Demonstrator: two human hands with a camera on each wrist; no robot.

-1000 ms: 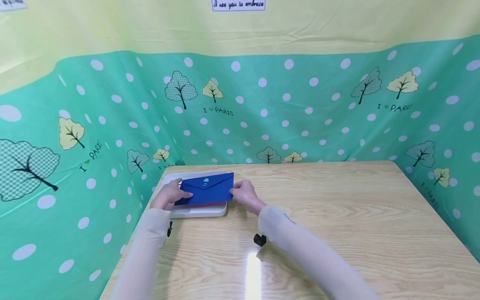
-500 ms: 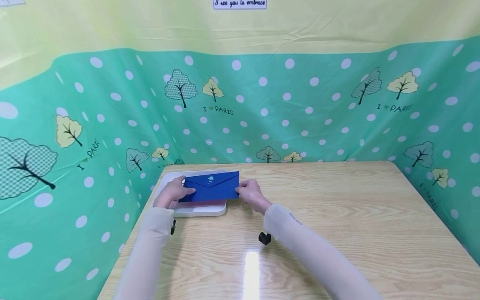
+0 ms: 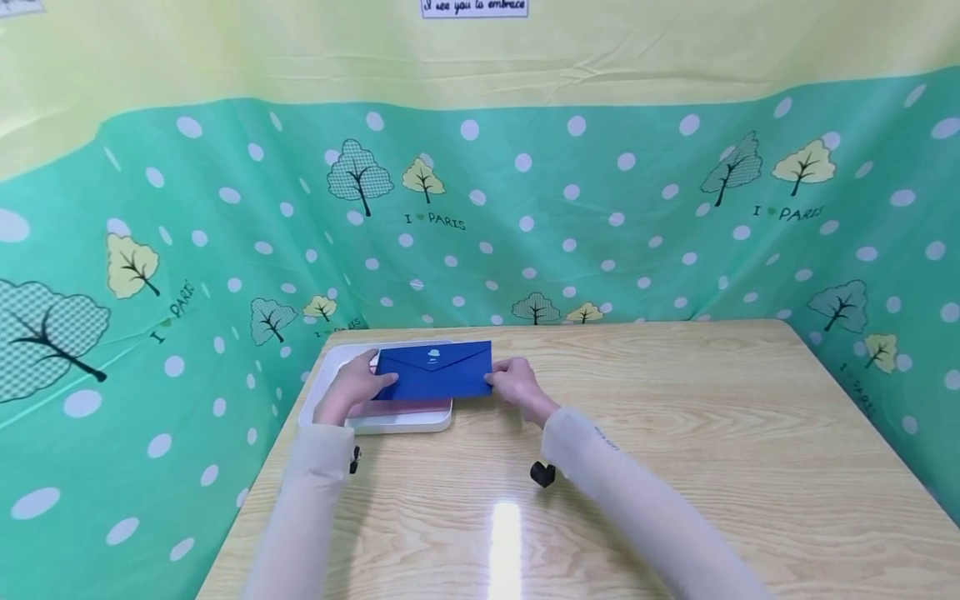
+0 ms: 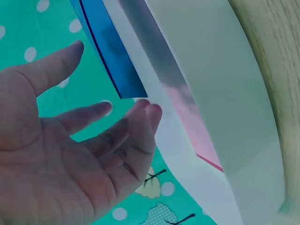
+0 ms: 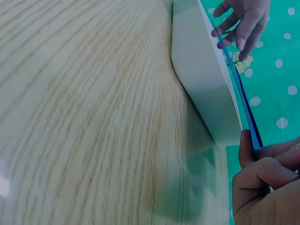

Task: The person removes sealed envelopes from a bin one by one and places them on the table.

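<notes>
Table | tray: pink item inside | blue envelope between hands

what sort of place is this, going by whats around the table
Probably a small screened-off work area, perhaps a makeshift booth: a wood-grain table hemmed in behind and at both sides by a printed cloth, with only a white tray and blue envelope at its far left.

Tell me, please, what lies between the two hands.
The blue envelope, seen in the head view; the right hand pinches one end, the left hand is near the other.
</notes>
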